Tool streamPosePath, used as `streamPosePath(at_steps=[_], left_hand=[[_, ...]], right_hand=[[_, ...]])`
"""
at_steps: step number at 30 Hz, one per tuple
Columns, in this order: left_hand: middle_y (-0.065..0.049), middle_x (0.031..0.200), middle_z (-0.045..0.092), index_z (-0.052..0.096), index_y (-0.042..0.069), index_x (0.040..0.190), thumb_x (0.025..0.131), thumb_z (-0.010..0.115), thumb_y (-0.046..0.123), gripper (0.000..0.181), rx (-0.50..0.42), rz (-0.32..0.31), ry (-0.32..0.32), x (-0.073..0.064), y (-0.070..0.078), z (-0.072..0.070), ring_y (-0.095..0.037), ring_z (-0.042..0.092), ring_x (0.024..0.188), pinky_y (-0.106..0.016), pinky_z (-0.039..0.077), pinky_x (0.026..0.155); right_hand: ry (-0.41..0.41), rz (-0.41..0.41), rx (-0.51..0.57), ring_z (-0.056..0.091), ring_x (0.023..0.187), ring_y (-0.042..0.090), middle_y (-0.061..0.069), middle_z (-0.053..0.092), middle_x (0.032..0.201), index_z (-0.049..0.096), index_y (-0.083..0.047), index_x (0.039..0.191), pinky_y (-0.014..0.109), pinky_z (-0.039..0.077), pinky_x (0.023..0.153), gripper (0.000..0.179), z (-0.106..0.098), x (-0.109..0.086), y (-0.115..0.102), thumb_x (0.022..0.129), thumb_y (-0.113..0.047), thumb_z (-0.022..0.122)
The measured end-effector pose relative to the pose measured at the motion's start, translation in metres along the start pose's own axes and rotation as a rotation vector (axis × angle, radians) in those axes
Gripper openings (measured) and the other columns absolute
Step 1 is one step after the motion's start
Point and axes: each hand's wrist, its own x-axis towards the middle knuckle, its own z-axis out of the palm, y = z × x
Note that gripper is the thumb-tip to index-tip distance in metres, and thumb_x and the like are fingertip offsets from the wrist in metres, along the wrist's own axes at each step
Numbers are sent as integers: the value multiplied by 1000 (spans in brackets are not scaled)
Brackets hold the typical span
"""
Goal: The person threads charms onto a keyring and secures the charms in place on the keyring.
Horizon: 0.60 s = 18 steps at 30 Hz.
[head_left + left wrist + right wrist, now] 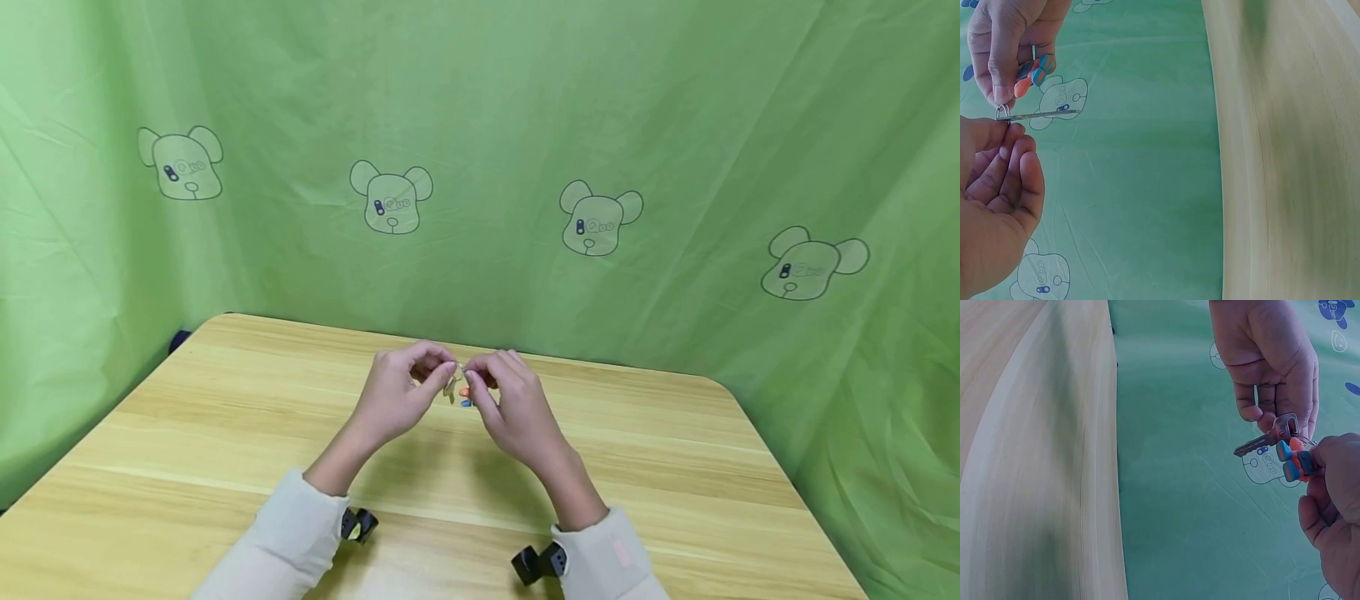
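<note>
Both hands meet above the far half of the table. My left hand [401, 387] pinches a metal key [1272, 439] by its head between thumb and fingers; the blade points away from the fingertips. Facing it, my right hand [513, 404] pinches a thin metal key ring [1002, 111] with thumb and forefinger. That ring runs to the key's head; how far the key is threaded on it cannot be told. Below the right fingertips dangles a small orange and blue figure-shaped charm [1295, 461], partly covered by the hand in the head view [466, 397].
The wood-grain table [247, 400] has rounded far corners. Behind it and at both sides hangs a green curtain [480, 100] with printed bear heads. Black wrist cameras are strapped over the light sleeves [288, 533].
</note>
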Motion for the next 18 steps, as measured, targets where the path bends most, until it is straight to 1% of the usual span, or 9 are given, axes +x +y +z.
streamPosePath(at_steps=[8,18], left_hand=[[2,78,72,73,6,97,97,69,6,5,4,1,17,0,-1,0,-9,64,66,-29,57,62],[2,78,71,73,6,96,97,69,6,5,15,-26,29,0,0,-1,-10,63,66,-28,56,62]], right_hand=[[-4,4,11,58,83,15,0,63,84,68,-1,98,31,53,72,4,1,0,0,98,0,64],[-8,10,12,58,83,14,0,64,85,68,-3,98,29,54,71,5,2,-1,0,98,0,65]])
